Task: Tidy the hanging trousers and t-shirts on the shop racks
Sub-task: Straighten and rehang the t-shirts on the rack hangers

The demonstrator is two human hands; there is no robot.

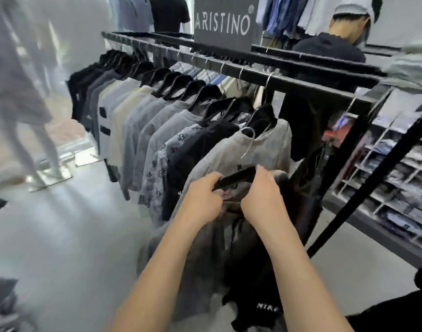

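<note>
The person stands at the near end of a black clothes rack, with both arms reaching forward. The left hand and the right hand sit close together, each curled round the same black hanger: the left grips its lower end and the right pinches it nearer the middle. The hanger is tilted, its right end higher, and it is held well below the rail, off the bar. A dark grey garment droops from under the 2 hands. The picture is too blurred to tell whether it is a t-shirt or trousers.

Just behind the hands hangs a light grey t-shirt, the last in a tight row of t-shirts that runs away to the left along the rail. To its right, some rail is bare before the corner post. A black garment with white lettering lies low by the right forearm.

A dark sign stands on top of the rack, and another person bends behind it. Shelves of folded clothes close off the right side. To the left, grey floor opens as far as the mannequin legs.
</note>
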